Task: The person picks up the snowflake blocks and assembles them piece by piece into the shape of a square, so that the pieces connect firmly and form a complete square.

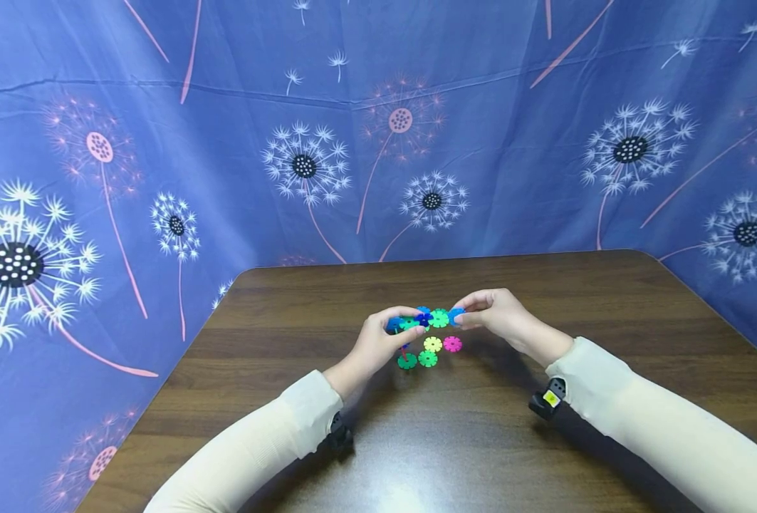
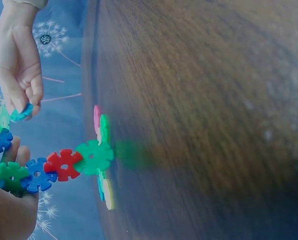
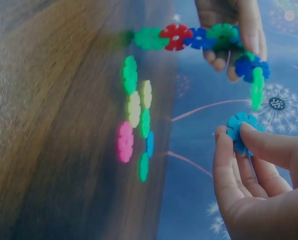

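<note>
The left hand point(image 1: 381, 338) has its fingers and thumb curled round the upper part of a chain point(image 3: 176, 37) of notched discs, which rises from the worktop point(image 1: 288, 313) and bends toward the right. The right hand point(image 1: 503, 320) pinches a blue disc point(image 3: 233, 129) between thumb and fingertips, raised off the wood. A small gap shows between that disc and the light green disc point(image 3: 257, 89) at the chain's free end.

The joints look like the weak point: a hard or crooked push with the blue disc could twist the chain's end or pop a slot apart, since the left hand's grip sits a little back from that tip. Pressing down could also buckle the standing part or skid the green disc point(image 3: 149, 39) at its foot; whether that is joined to its neighbours cannot be told. A dropped disc could knock the pink disc point(image 1: 453, 344) and yellow disc point(image 1: 432, 344) lying beneath.

The far edge lies beyond the work, with the cloth point(image 1: 365, 206) behind it. Broad wood runs to both sides and toward the person, giving the elbows room; between the hands, space is tight.
</note>
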A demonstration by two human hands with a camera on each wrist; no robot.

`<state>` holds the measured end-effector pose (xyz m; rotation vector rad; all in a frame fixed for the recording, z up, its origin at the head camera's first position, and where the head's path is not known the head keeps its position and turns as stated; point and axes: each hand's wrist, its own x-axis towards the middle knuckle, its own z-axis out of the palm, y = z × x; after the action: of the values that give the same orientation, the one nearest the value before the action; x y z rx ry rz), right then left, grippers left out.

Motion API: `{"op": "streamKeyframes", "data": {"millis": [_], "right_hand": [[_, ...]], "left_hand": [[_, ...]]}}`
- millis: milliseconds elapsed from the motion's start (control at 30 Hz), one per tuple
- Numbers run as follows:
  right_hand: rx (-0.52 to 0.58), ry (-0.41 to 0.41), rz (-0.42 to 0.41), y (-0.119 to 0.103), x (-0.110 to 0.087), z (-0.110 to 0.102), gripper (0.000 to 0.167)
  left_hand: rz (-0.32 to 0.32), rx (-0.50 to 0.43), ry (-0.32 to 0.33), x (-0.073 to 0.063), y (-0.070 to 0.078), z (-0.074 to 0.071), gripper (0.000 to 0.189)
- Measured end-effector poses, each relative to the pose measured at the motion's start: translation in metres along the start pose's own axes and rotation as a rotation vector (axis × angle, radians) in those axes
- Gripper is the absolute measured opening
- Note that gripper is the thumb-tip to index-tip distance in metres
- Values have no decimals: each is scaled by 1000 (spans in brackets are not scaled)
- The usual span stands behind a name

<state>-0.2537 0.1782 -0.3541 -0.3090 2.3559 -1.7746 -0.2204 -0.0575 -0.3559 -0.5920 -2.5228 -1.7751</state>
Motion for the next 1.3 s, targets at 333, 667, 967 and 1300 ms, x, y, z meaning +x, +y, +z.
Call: {"op": "streamKeyframes", "data": {"millis": [333, 667, 967, 1300], "right_hand": [[65, -13, -22, -2, -10, -3, 35], [52, 12, -27, -3, -13, -2, 38], [18, 33, -30, -5, -14, 1, 37], [7, 48, -64, -3, -14, 2, 32]], "left_hand": [[8, -15, 10, -2, 7, 2, 27], [-4, -28, 13, -2, 7, 3, 27], [3, -45, -6, -2, 8, 3, 27], [8, -53, -46, 0, 9, 5, 25]]}}
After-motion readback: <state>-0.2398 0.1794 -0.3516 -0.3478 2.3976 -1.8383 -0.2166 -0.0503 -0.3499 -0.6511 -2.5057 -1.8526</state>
